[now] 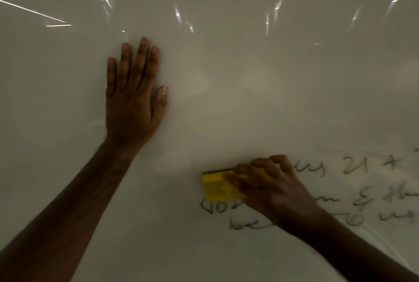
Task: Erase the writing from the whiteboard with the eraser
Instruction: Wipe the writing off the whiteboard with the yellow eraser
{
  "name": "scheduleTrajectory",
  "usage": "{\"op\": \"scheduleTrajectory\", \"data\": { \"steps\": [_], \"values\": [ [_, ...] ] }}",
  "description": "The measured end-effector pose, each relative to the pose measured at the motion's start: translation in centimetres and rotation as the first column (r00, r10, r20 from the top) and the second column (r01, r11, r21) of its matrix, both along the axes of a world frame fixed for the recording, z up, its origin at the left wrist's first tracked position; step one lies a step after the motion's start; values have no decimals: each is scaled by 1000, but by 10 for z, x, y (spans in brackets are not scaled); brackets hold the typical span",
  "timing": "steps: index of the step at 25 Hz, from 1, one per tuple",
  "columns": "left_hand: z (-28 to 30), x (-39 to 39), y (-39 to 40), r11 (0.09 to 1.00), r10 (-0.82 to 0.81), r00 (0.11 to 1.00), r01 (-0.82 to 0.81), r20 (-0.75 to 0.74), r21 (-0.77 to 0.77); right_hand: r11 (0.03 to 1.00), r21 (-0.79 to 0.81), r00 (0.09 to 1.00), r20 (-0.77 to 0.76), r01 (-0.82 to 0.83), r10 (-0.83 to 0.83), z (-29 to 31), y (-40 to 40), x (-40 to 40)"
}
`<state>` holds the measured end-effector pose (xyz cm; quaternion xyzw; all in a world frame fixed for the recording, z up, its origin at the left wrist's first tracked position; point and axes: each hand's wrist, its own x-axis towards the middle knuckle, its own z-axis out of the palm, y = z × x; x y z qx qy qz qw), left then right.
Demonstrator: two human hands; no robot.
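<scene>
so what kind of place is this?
Likely an office or classroom: a glossy whiteboard fills the view, with marker writing, and the right hand holds a yellow eraser.

Writing [353,193] partly behind right hand [269,184]

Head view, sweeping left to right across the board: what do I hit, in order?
Left hand flat on the whiteboard → yellow eraser → right hand gripping it → remaining writing at the right.
</scene>
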<state>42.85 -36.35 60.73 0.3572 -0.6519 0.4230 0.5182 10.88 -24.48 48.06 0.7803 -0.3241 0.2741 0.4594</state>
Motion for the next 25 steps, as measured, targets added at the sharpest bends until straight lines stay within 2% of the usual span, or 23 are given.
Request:
{"op": "scheduleTrajectory", "data": {
  "steps": [3,5,9,12,15,19,22,25],
  "values": [
    [-1,0,0,1000,5,1000,-5,2,-11,999,-40,986,163,33,-26,33,-3,-16],
    [-1,0,0,1000,3,1000,-3,-1,-10,999,-52,978,208,15,-4,37,-8,-7],
    [-1,-3,1,1000,6,1000,-6,-10,17,1000,-12,997,76,-25,26,2,-6,-6],
    [-10,-12,4,998,-3,998,7,-63,57,1000,20,999,42,4,-5,-10,6,-35],
    [-23,-30,12,993,-25,996,35,-90,117,998,-17,994,93,54,-52,12,15,-62],
    [-33,-57,20,993,-8,1000,9,-12,117,994,-80,969,241,76,-55,54,6,-54],
    [-30,-74,25,993,-8,1000,6,16,117,998,-61,989,148,18,-9,33,2,-45],
    [-28,-80,27,994,0,999,-5,42,113,1000,-9,997,73,5,-4,-2,13,-69]
  ]
}}
